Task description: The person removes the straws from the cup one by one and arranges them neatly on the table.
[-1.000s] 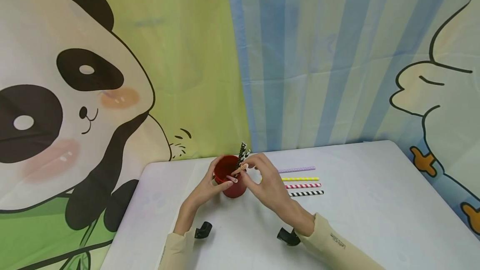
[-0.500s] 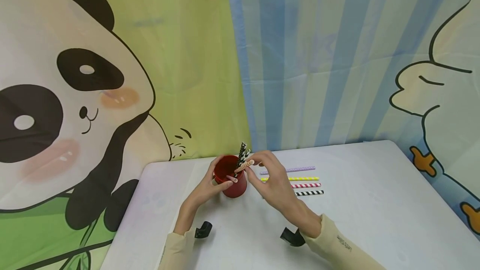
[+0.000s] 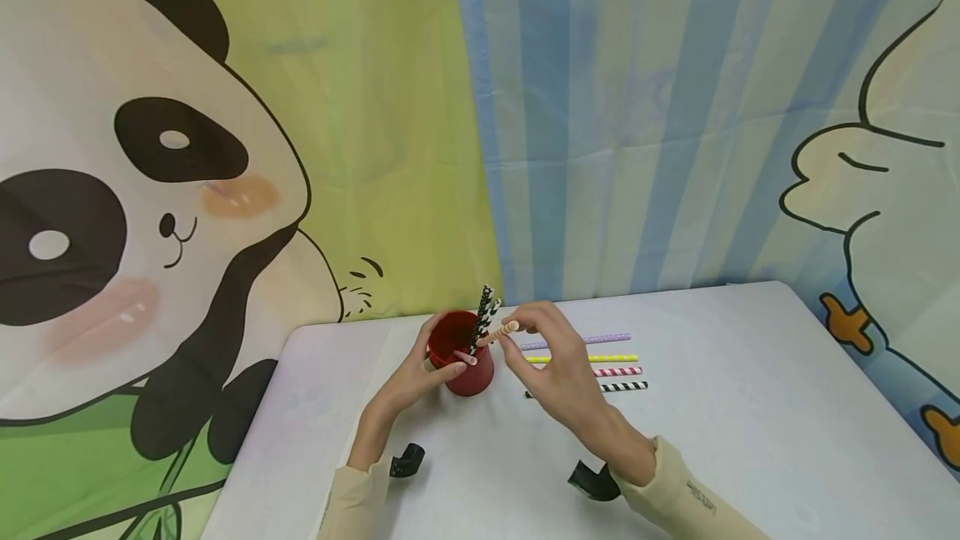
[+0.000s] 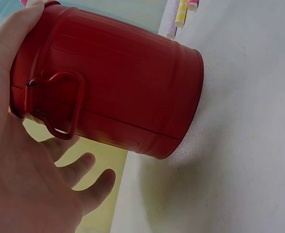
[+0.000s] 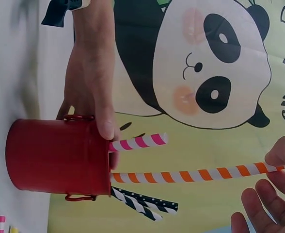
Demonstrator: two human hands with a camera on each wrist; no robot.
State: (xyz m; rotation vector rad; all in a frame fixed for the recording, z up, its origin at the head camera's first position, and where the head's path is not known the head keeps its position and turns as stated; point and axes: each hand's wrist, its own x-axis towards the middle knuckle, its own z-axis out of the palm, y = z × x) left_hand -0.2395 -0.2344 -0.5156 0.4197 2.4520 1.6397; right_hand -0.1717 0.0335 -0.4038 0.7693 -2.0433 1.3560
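A red metal cup [image 3: 471, 375] with wire handles stands on the white table [image 3: 712, 407]. My left hand [image 3: 442, 369] grips it, thumb on the rim [image 5: 105, 127]. The cup [image 5: 55, 155] holds a pink striped straw [image 5: 137, 141], two black patterned straws [image 5: 142, 201] and the lower end of an orange striped straw [image 5: 196, 174]. My right hand [image 3: 521, 330] pinches that orange straw [image 3: 498, 332] at its upper end, just right of the cup. The left wrist view shows the cup's side [image 4: 113, 82] and my palm [image 4: 21, 160].
Several straws lie in a row right of the cup: purple [image 3: 592, 340], yellow [image 3: 600, 357], red striped [image 3: 622, 372] and black striped [image 3: 622, 387]. A cartoon panda and striped curtain backdrop [image 3: 300, 148] hangs behind the table's far edge.
My right hand has drawn to the right, tipping the orange straw's upper end that way and uncovering more of the straws on the table. My left hand and the cup have stayed put.
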